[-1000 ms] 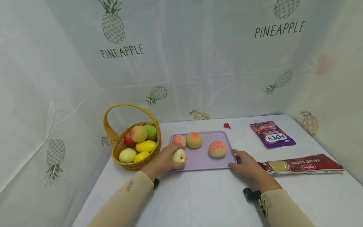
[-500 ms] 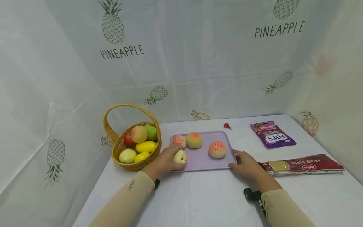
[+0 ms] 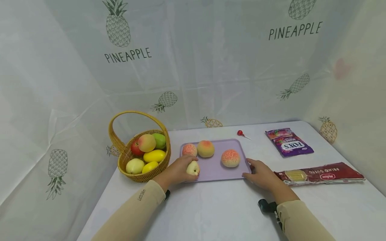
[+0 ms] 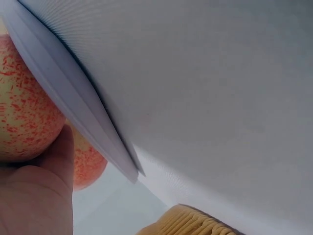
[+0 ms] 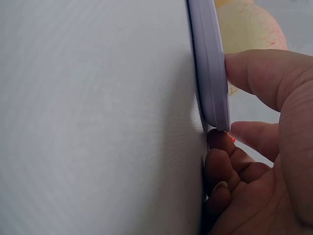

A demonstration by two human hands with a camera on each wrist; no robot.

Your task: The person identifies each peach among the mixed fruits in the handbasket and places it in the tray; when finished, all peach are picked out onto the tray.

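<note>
My left hand [image 3: 178,170] holds a pale yellow peach [image 3: 193,168] at the front left of a lilac tray [image 3: 211,169]. Red speckles cover the side of this peach in the left wrist view, where the thumb [image 4: 61,154] lies against it. At the tray's front right corner, my right hand [image 3: 260,174] grips the rim. Its thumb [image 5: 254,73] presses on the rim in the right wrist view, with curled fingers at the outer side. On the tray also lie a speckled peach [image 3: 189,150], an orange-yellow peach [image 3: 206,149] and another speckled peach [image 3: 231,158].
Left of the tray stands a wicker basket [image 3: 164,164] with a tall handle and several fruits. A red lollipop [image 3: 240,133] lies behind the tray. To the right are a purple FOX'S candy bag [image 3: 289,143] and a long red pasta packet [image 3: 321,174].
The left hand and its peach have shifted slightly to the right and down, with the peach turned a little. The right hand stays at the tray corner.
</note>
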